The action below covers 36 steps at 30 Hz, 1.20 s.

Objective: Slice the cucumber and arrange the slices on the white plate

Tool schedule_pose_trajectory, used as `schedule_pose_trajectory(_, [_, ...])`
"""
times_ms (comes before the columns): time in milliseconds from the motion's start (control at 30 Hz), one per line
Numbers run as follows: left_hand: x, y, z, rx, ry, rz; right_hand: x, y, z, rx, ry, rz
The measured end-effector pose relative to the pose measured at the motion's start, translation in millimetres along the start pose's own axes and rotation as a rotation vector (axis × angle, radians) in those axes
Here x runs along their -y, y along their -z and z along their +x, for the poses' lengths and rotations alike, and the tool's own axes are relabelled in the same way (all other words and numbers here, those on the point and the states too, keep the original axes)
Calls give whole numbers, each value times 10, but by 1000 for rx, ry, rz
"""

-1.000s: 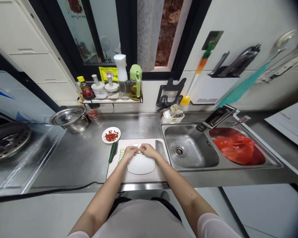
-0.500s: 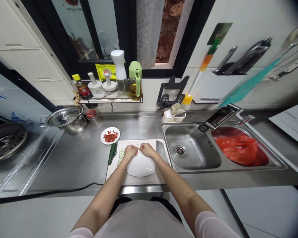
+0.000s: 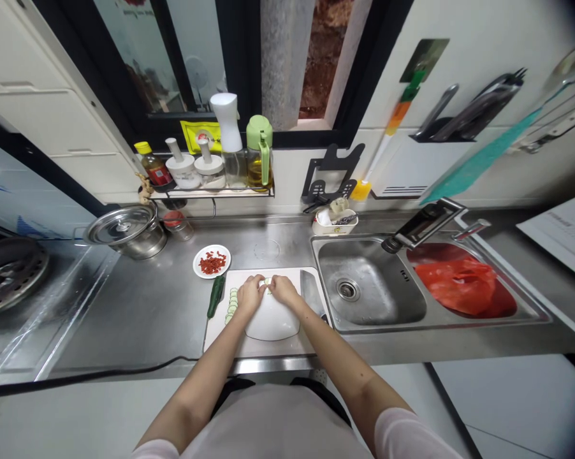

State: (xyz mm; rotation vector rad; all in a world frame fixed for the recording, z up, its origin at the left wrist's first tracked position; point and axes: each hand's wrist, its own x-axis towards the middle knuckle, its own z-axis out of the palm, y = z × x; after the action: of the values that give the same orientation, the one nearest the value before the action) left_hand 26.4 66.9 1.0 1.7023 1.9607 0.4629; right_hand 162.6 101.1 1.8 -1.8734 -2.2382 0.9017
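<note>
Over the far part of a white plate [image 3: 272, 324], my left hand [image 3: 250, 293] and my right hand [image 3: 283, 291] meet at the fingertips. A pale green cucumber slice [image 3: 267, 281] shows between them, and both hands pinch at it; the fingers partly cover it. The plate rests on a white cutting board [image 3: 220, 344]. Left of my left hand, several cucumber slices [image 3: 232, 305] overlap in a row. A dark green piece of cucumber [image 3: 215, 296] lies along the board's left edge. To the right of my right hand, a wide-bladed knife [image 3: 310, 290] lies flat.
Behind the board stands a small plate [image 3: 197, 264] with red dried berries. A lidded pot [image 3: 144, 239] and a jar [image 3: 182, 228] are at the back left. On the right is a sink [image 3: 373, 293] with a faucet [image 3: 424, 226]. A cable [image 3: 148, 367] crosses the front edge.
My fingertips have shifted slightly at the plate's far side, and my left hand is turned more knuckles-up. The plate, slices and knife stay in place; the view has moved slightly.
</note>
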Motion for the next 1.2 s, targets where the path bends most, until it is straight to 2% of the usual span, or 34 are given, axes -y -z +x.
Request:
schedule_pose_trajectory(367, [20,-40,-16,21,-62,188,90,72,-95,48,-58,-105])
schedule_pose_trajectory(700, [62,-81,-16,-7,-96,166,83,-14,-266,-1,-96,-114])
schedule_pose_trajectory(1200, [78,-94,-1,8,-84,161,59,-23,-238,63,-44,-163])
